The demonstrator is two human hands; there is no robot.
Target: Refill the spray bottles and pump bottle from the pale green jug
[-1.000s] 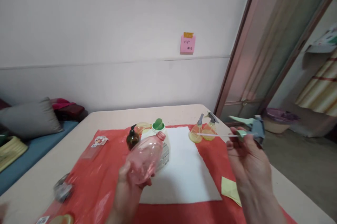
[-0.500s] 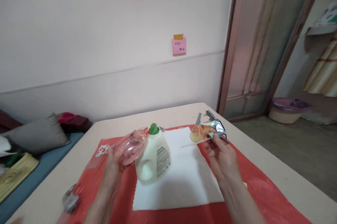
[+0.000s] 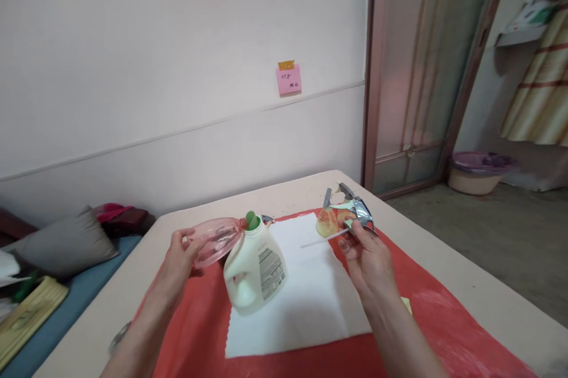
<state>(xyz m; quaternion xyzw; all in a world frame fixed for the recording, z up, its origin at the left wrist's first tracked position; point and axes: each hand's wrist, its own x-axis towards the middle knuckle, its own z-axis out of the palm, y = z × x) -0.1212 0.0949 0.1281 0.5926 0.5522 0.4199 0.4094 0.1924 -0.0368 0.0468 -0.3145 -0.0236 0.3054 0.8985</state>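
Note:
My left hand (image 3: 186, 251) is wrapped round a clear pink plastic bottle (image 3: 217, 239), tipped nearly onto its side. The bottle's red neck is at the mouth of a white detergent jug (image 3: 255, 274), beside the green spout (image 3: 252, 221). Whether the two touch, I cannot tell. The jug stands upright on a white cloth (image 3: 306, 301). In my right hand (image 3: 366, 254) a trigger spray head (image 3: 362, 212) is gripped, its thin white dip tube (image 3: 319, 242) pointing left. Just behind that hand stands a yellow-orange clear container (image 3: 327, 223), partly hidden.
A red sheet (image 3: 435, 325) lies under the cloth on the pale table (image 3: 479, 301). Grey-handled items (image 3: 327, 197) are at the back right. A pink note (image 3: 289, 80) is taped to the wall. A lined bin (image 3: 474, 177) stands on the floor at right.
My left hand and the pink bottle have shifted left, and the bottle lies flatter, its neck still by the spout. The camera view has turned slightly right. My right hand keeps its hold.

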